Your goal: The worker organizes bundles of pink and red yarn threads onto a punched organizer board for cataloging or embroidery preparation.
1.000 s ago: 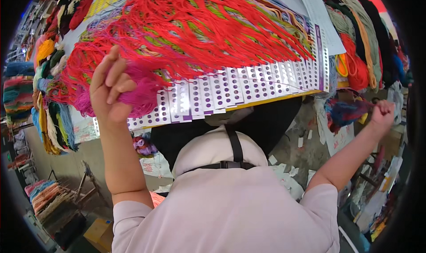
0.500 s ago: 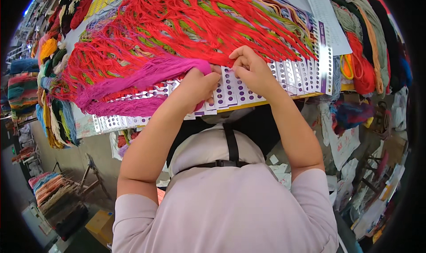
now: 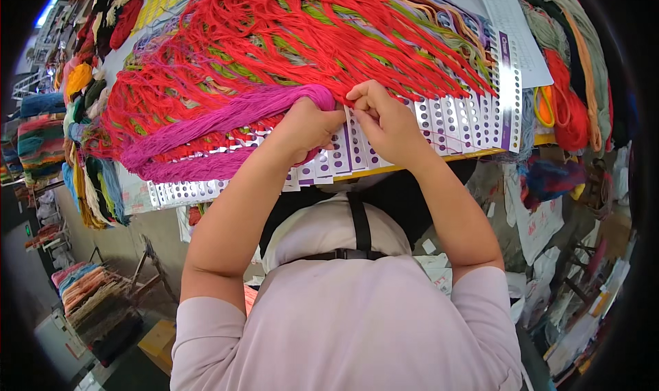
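A thick magenta skein of thread [image 3: 206,127] is looped over the fingers of my left hand [image 3: 307,127], and its long strands trail left over the table. My left hand is closed on it. Close beside, my right hand [image 3: 386,124] has its fingers curled in a pinch where the skein meets the red threads [image 3: 274,30]; whatever is between the fingertips is too small to make out. Under both hands lies a row of white cards with punched holes [image 3: 439,120]. Bunches of red thread are fastened along them and spread away over green and other coloured strands.
A white sheet [image 3: 511,30] with a punched strip lies at the far right. Coloured skeins [image 3: 573,92] hang at the right edge, and more skeins [image 3: 89,116] hang at the left. Stacked yarn [image 3: 86,284] and a cardboard box [image 3: 158,343] stand lower left.
My right hand has shifted slightly left and down, its fingers drawing in close to my left hand. My left hand still holds the magenta skein. A thin strand now shows across the cards at right.
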The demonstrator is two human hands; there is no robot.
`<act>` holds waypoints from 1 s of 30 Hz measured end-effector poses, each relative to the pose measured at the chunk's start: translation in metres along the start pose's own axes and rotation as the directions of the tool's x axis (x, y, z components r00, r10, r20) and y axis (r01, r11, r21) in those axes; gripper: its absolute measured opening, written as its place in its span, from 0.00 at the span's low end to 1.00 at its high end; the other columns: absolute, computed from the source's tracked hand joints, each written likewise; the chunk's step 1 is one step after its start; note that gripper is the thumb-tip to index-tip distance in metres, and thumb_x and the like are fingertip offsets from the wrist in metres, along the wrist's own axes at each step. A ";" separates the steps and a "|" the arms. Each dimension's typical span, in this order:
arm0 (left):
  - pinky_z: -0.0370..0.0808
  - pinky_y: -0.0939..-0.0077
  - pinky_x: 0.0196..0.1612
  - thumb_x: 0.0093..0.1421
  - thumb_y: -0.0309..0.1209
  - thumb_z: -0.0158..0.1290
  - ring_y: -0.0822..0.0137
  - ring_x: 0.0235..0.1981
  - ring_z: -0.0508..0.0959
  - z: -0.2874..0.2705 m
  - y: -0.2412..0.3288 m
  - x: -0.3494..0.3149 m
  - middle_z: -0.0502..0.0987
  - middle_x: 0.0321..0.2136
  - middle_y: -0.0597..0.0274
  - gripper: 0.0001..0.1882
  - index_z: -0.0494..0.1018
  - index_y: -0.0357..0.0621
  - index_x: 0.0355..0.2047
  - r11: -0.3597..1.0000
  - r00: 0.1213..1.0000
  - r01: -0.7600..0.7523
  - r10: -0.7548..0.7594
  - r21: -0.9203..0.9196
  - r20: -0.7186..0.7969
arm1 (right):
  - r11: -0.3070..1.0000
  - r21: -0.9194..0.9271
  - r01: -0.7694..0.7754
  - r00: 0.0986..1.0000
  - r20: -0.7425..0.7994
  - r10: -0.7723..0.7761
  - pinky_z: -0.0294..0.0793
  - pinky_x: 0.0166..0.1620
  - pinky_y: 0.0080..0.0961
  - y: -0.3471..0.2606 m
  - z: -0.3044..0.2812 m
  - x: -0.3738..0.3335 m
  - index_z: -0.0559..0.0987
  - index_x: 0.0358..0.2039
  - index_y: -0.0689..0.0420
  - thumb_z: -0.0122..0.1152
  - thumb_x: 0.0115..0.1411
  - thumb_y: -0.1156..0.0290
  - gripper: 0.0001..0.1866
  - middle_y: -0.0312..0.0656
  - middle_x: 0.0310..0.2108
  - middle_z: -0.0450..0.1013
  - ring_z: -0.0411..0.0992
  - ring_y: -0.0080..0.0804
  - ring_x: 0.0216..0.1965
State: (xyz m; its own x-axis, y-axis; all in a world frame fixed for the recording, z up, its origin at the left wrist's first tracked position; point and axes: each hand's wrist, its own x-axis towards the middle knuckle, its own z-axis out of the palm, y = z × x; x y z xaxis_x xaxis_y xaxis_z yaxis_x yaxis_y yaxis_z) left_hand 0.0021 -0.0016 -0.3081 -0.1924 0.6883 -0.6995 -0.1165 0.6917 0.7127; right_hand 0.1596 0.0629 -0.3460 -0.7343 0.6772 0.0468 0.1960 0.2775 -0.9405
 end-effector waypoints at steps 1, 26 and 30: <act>0.63 0.76 0.17 0.53 0.29 0.55 0.75 0.14 0.67 -0.001 0.000 0.000 0.68 0.15 0.67 0.09 0.74 0.35 0.24 1.000 1.000 0.002 -0.002 0.001 -0.003 | 1.000 -0.019 0.009 1.000 -0.001 -0.009 0.65 0.32 0.17 -0.001 0.000 0.000 0.68 0.44 0.60 0.51 0.60 0.82 0.11 0.33 0.25 0.66 0.64 0.17 0.25; 0.65 0.79 0.20 0.60 0.34 0.56 0.77 0.16 0.68 -0.011 -0.012 0.000 0.72 0.17 0.69 0.10 0.79 0.41 0.37 0.898 0.952 -0.301 0.305 0.321 0.036 | 0.870 0.440 -0.223 0.971 0.177 0.159 0.64 0.31 0.16 0.000 -0.025 0.008 0.67 0.52 0.59 0.54 0.58 0.79 0.20 0.34 0.28 0.72 0.67 0.15 0.28; 0.66 0.82 0.16 0.56 0.27 0.54 0.82 0.11 0.63 -0.085 0.017 -0.026 0.75 0.19 0.70 0.04 0.76 0.41 0.30 0.946 0.977 -0.211 0.205 -0.244 -0.052 | 0.986 0.024 -0.164 0.973 0.167 0.158 0.64 0.31 0.17 -0.007 -0.017 0.004 0.68 0.50 0.59 0.53 0.55 0.81 0.20 0.32 0.24 0.69 0.67 0.17 0.26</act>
State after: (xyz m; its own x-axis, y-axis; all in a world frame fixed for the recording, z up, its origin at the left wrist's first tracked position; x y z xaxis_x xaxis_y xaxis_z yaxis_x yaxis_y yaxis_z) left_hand -0.0779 -0.0257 -0.2733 -0.2630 0.8028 -0.5351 -0.3075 0.4560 0.8352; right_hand 0.1666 0.0755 -0.3339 -0.7921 0.5894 -0.1589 0.2978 0.1460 -0.9434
